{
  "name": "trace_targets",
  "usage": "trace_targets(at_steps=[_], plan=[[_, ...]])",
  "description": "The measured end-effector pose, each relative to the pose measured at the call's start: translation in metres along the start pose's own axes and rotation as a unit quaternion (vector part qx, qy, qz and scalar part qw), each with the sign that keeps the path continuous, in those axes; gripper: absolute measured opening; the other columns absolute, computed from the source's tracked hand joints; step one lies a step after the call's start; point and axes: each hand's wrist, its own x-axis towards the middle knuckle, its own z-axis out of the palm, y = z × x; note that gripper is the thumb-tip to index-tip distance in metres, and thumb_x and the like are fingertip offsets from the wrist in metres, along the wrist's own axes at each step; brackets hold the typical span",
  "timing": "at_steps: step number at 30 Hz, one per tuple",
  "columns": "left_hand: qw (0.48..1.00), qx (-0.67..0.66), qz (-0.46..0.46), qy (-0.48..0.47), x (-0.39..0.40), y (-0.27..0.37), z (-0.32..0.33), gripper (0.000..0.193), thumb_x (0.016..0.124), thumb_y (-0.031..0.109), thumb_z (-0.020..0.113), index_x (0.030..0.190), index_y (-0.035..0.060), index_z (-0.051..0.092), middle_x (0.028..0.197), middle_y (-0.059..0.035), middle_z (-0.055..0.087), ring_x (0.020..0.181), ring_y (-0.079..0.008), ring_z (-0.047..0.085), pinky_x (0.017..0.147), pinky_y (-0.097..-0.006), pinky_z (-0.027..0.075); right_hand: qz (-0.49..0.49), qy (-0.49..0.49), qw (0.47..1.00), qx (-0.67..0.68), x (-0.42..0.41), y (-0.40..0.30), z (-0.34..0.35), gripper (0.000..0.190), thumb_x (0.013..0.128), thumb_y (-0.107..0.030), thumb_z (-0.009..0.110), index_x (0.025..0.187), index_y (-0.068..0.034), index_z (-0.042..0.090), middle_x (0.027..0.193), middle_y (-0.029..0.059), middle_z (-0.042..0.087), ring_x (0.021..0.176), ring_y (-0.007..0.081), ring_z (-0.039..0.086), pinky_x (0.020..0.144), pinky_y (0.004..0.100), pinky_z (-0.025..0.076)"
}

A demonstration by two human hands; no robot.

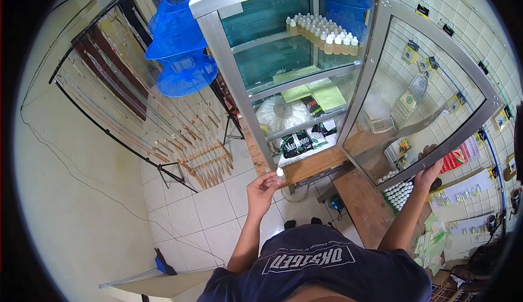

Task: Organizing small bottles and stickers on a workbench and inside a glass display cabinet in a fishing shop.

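Observation:
Between the fingertips of my left hand (263, 190) is a small dropper bottle (280, 173) with a white cap, held upright before the cabinet's lower front corner. My right hand (429, 170) grips the edge of the swung-out glass door (425, 85), its fingers curled behind the metal frame. The glass display cabinet (261, 96) stands open in front of me. On its upper glass shelf, rows of white-capped bottles (329, 45) with yellowish liquid are grouped at the right. Lower down are a clear plastic bag (282, 112), pale green papers (329, 96) and a black Marlboro bag (297, 144).
A rack of fishing rods (192, 138) and blue mesh nets (179, 52) stand left. Right of me, a wooden table (363, 210) carries several white-capped bottles (397, 195) and loose green papers (431, 240). A digital scale (381, 125) shows through the door; a wire grid (457, 28) lines the wall.

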Motion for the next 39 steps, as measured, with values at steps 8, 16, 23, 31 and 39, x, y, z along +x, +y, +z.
trace_targets(at_steps=[8,16,23,31,39], plan=[[1.0,-0.004,-0.007,-0.003,0.004,-0.004,0.001,0.025,0.08,-0.002,0.065,0.104,-0.0071,0.06,0.093,-0.0098,0.065,0.084,-0.0125,0.061,0.077,-0.0244,0.05,-0.556,0.211,0.669,-0.446,-0.074,0.041,0.099,0.018,0.091,-0.017,0.042,0.097,-0.001,0.048,0.091,0.0109,0.049,0.086,0.0242,0.047,0.078,0.0352,0.039],[0.998,-0.021,-0.015,-0.056,0.006,-0.014,0.018,0.026,0.081,-0.002,0.065,0.105,-0.0063,0.059,0.095,-0.01,0.065,0.085,-0.0129,0.061,0.077,-0.0243,0.05,0.188,-0.313,0.901,-0.236,-0.184,0.129,0.157,0.02,0.083,-0.007,0.064,0.102,0.0,0.061,0.083,0.0048,0.062,0.076,0.0086,0.059,0.07,0.0201,0.046],[0.995,0.048,0.047,-0.071,0.026,0.023,0.046,0.024,0.08,0.003,0.066,0.102,-0.0038,0.062,0.097,-0.0104,0.064,0.086,-0.0134,0.062,0.076,-0.0248,0.05,0.282,-0.369,0.873,-0.15,-0.146,0.117,0.191,0.019,0.086,-0.005,0.06,0.102,0.003,0.06,0.091,0.0041,0.064,0.08,0.0073,0.058,0.07,0.0213,0.047],[0.92,0.213,0.329,-0.031,0.116,0.18,0.114,0.02,0.079,0.009,0.067,0.096,-0.002,0.065,0.085,-0.0084,0.067,0.079,-0.0113,0.063,0.072,-0.0258,0.049,-0.044,-0.364,0.913,-0.18,-0.029,0.065,0.303,0.018,0.083,-0.009,0.064,0.096,0.003,0.064,0.084,0.005,0.066,0.077,0.0079,0.06,0.07,0.0227,0.048],[0.924,0.281,0.257,-0.038,0.251,0.189,0.137,0.024,0.07,0.011,0.073,0.086,-0.0056,0.065,0.079,-0.0112,0.068,0.074,-0.0142,0.065,0.067,-0.0259,0.05,-0.226,-0.261,0.86,-0.376,0.048,0.13,0.359,0.016,0.08,-0.007,0.063,0.09,0.005,0.066,0.08,0.0163,0.068,0.071,0.0218,0.067,0.065,0.0289,0.052]])
